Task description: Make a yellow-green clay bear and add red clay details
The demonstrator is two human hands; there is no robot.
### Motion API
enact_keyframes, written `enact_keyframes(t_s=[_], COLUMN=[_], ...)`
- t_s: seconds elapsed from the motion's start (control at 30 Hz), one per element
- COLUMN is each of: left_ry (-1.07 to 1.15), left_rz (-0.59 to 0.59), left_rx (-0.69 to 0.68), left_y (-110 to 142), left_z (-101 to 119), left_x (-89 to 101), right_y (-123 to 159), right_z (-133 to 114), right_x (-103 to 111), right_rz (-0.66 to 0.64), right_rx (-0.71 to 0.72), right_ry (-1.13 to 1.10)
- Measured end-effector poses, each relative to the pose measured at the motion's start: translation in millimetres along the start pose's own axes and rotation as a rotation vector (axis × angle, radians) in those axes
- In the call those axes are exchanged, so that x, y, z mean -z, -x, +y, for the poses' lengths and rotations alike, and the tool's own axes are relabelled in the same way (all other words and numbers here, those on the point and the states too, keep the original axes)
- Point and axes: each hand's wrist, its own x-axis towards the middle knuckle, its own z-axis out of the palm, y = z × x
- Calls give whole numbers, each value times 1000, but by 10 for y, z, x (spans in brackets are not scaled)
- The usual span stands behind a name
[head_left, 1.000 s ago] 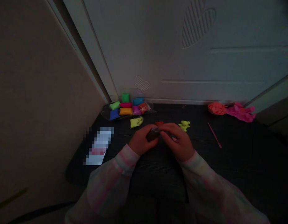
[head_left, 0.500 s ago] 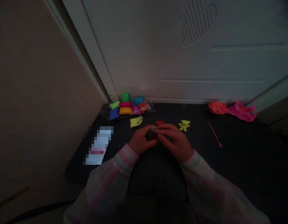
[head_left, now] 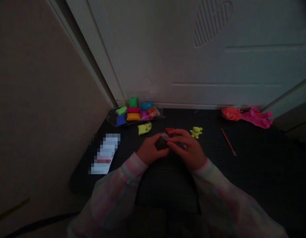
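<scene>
Above the dark table, my left hand (head_left: 150,149) is closed around a small dark clay packet (head_left: 161,142), whose clear wrapper edge shows at the top. The fingertips of my right hand (head_left: 188,147) press against the packet's upper right side, pinching at that wrapper edge. Just behind my fingers lies a red-orange piece (head_left: 169,130), partly hidden by them. A small yellow bear figure (head_left: 196,132) rests to the right of it. On the left, behind my left hand, is a crumpled yellow packet (head_left: 144,128).
A clear bag with several coloured clay packets (head_left: 133,116) lies at the back left. A phone (head_left: 105,153) with a blurred screen is at the left edge. To the right are a pink stick tool (head_left: 228,142) and crumpled orange and pink material (head_left: 256,117). A white panel (head_left: 192,66) rises behind.
My right fingers have shifted slightly over the top of the dark packet, and more of its face now shows. Both hands stay in nearly the same place.
</scene>
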Motion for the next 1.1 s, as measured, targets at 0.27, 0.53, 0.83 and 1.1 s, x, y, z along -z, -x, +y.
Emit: enact_keyframes(t_s=[0.27,0.53,0.83,1.1], left_ry=[-39,-113,-43,103], left_rz=[-37,-98,-119,-70], left_rx=[-18,-53,8,22], left_y=[-16,-14,0,18], left_z=[-10,9,31,45], left_x=[-24,-41,-34,-11], right_y=[1,-9,5,3], right_z=[-36,-9,21,24], right_x=[-3,14,-45,-24], right_rz=[44,21,71,-27], right_rx=[-126,-245,-354,-399], right_ry=[-94,-301,-389,-289])
